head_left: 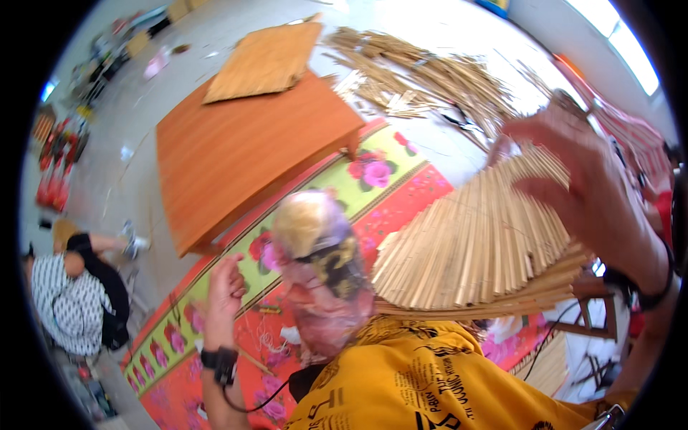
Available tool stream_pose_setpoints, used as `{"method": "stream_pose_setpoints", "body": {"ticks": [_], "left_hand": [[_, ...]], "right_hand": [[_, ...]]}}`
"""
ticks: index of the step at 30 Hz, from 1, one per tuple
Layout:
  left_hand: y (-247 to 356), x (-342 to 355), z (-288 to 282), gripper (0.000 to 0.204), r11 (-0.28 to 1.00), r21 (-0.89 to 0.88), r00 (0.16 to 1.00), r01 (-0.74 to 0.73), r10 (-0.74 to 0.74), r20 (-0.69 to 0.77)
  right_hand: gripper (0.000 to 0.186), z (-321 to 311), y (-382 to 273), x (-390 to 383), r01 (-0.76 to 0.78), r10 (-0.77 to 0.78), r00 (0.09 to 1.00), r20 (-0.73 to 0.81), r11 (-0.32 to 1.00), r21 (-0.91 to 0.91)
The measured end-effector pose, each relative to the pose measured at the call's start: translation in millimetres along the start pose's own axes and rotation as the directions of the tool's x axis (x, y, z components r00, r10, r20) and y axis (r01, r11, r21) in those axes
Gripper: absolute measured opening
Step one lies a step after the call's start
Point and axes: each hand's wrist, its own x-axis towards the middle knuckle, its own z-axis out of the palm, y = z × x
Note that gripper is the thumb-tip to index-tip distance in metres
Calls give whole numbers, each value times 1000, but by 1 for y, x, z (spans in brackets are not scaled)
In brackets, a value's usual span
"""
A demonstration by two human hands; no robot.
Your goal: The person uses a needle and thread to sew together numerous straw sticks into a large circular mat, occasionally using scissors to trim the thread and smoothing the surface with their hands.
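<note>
A mat of pale split stalks (473, 240), tied side by side and fanned out, leans across my front on the right. Over its upper right part my right hand (584, 168) is raised with thumb and fingers apart, smeared a little by motion. I cannot tell whether it touches the mat. To the left my left hand (228, 285) hovers above the floral cloth (183, 344), its fingers curled closed. Anything in them is too small to make out. Between my hands is a blurred rounded thing (326, 279) with yellowish, pink and black patches.
A low orange-brown wooden table (251, 158) stands ahead, with a flat woven panel (269, 61) on it. Loose stalks (430, 75) lie in heaps on the floor beyond. A person in a patterned top (68, 304) sits at far left. Cords (269, 401) run from my wristband.
</note>
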Motion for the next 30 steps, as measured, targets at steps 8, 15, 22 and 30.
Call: {"method": "stream_pose_setpoints", "body": {"ticks": [8, 15, 22, 30], "left_hand": [[58, -124, 189, 23, 969, 231, 761, -90, -82, 643], [-42, -96, 232, 27, 837, 499, 645, -225, -256, 720], [-96, -64, 213, 21, 862, 507, 848, 34, -293, 442], [-146, -25, 189, 34, 625, 768, 844, 142, -482, 236]], "right_hand": [[68, 13, 158, -105, -451, 510, 697, -504, 858, 245], [71, 65, 151, -211, -200, 892, 448, 57, 38, 979], [61, 85, 118, -175, -65, 715, 575, 397, -444, 894], [42, 76, 114, -176, -113, 732, 527, 432, -444, 889]]}}
